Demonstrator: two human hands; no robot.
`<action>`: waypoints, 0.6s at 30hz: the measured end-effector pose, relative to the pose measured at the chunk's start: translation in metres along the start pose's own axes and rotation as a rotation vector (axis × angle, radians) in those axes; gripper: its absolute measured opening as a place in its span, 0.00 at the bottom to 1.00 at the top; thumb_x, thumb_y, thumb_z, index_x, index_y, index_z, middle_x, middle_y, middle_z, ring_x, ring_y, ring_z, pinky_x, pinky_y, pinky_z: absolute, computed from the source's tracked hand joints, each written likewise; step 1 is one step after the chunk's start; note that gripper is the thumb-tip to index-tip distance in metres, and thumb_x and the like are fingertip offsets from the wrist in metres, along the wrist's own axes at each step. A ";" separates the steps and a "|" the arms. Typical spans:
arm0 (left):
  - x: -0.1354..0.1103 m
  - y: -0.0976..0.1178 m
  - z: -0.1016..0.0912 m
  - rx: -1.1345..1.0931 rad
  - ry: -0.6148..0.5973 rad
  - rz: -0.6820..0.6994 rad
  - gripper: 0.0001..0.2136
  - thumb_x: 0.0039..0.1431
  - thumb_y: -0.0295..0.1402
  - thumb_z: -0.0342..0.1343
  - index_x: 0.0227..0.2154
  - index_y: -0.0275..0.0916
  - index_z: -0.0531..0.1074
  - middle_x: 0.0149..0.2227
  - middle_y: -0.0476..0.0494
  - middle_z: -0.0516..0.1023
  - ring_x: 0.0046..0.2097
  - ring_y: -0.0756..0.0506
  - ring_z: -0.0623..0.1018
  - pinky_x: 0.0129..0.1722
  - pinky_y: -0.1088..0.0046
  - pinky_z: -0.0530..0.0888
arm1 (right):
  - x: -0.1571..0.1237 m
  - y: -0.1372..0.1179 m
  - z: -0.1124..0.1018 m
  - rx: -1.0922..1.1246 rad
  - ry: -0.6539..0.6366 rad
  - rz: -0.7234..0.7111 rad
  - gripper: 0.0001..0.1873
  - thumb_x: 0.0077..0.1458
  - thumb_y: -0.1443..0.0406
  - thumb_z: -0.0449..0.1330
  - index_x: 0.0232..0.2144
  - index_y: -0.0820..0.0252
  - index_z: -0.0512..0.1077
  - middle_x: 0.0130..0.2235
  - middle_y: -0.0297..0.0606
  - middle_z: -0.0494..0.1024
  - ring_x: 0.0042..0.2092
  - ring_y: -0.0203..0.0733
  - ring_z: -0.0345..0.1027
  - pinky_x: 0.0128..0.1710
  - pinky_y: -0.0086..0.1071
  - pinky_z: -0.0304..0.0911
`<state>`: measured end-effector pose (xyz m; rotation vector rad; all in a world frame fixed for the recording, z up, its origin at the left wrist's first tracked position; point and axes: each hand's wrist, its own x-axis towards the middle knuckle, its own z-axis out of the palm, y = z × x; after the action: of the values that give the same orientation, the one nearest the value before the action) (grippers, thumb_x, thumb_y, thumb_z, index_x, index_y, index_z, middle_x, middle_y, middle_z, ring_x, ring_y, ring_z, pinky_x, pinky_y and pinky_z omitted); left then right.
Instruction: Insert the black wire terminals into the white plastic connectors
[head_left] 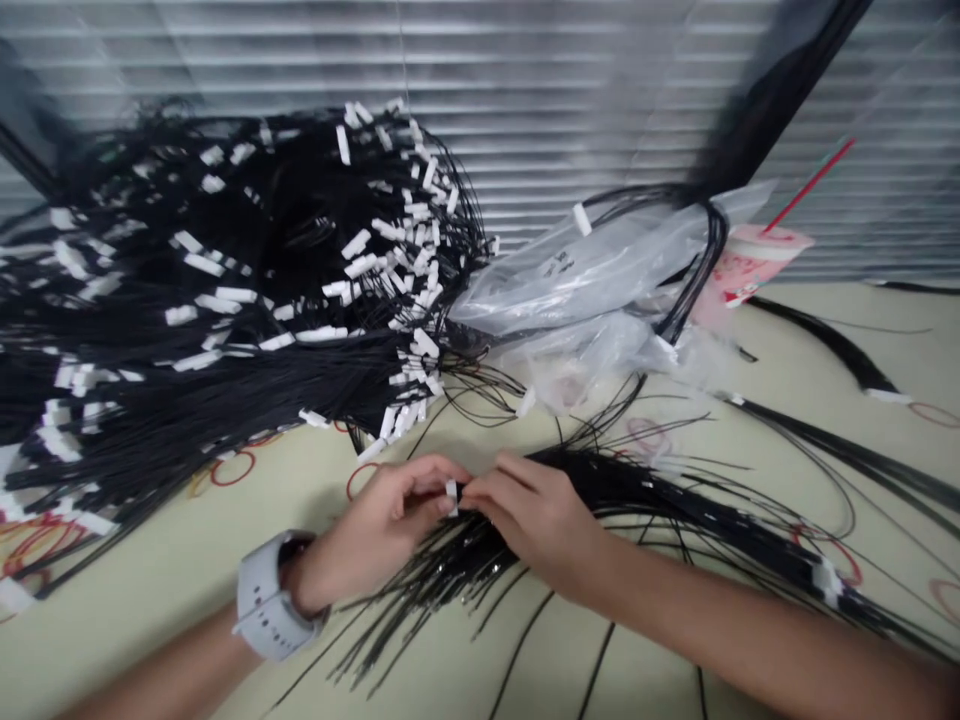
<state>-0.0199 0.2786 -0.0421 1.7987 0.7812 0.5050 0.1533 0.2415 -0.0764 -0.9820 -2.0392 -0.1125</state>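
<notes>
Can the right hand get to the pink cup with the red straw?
Probably yes, with a stretch. The right hand is on the black wire bundle, so it must let go first. Only loose wires lie toward the pink cup, but the plastic bag beside it might get bumped.

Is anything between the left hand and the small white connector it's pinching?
Nothing visible: the left hand touches the white connector directly; the right hand holds the black wires beside it.

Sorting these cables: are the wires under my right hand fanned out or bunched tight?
Fanned out: the black wires splay from beneath the right hand across the table, with separate strands lying apart.
</notes>
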 end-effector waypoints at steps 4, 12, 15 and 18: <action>-0.001 -0.002 0.001 0.038 -0.024 0.024 0.09 0.58 0.32 0.47 0.40 0.35 0.64 0.39 0.46 0.71 0.41 0.52 0.71 0.43 0.76 0.68 | -0.001 0.003 0.003 0.023 -0.061 -0.014 0.10 0.56 0.68 0.49 0.28 0.65 0.68 0.25 0.34 0.60 0.27 0.25 0.52 0.27 0.21 0.51; -0.002 -0.002 -0.005 0.026 0.116 -0.011 0.12 0.57 0.35 0.49 0.43 0.36 0.62 0.37 0.45 0.69 0.40 0.50 0.68 0.39 0.75 0.64 | 0.025 0.012 -0.037 0.149 -0.266 0.202 0.08 0.51 0.69 0.54 0.36 0.60 0.67 0.36 0.33 0.67 0.34 0.25 0.59 0.34 0.21 0.56; -0.002 0.000 -0.005 -0.043 0.121 -0.018 0.13 0.56 0.35 0.49 0.43 0.36 0.62 0.36 0.45 0.69 0.38 0.51 0.68 0.39 0.75 0.63 | 0.035 0.010 -0.058 0.176 -0.325 0.252 0.08 0.50 0.70 0.53 0.35 0.59 0.67 0.32 0.31 0.67 0.30 0.24 0.57 0.31 0.20 0.53; -0.002 0.002 -0.003 -0.077 0.136 0.000 0.13 0.55 0.35 0.50 0.42 0.35 0.62 0.38 0.44 0.69 0.40 0.50 0.68 0.41 0.74 0.63 | 0.035 0.006 -0.066 0.081 -0.454 0.205 0.07 0.49 0.69 0.52 0.33 0.59 0.66 0.30 0.30 0.66 0.29 0.23 0.56 0.30 0.20 0.50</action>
<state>-0.0226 0.2782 -0.0388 1.7061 0.8439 0.6544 0.1888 0.2396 -0.0103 -1.2430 -2.3076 0.3276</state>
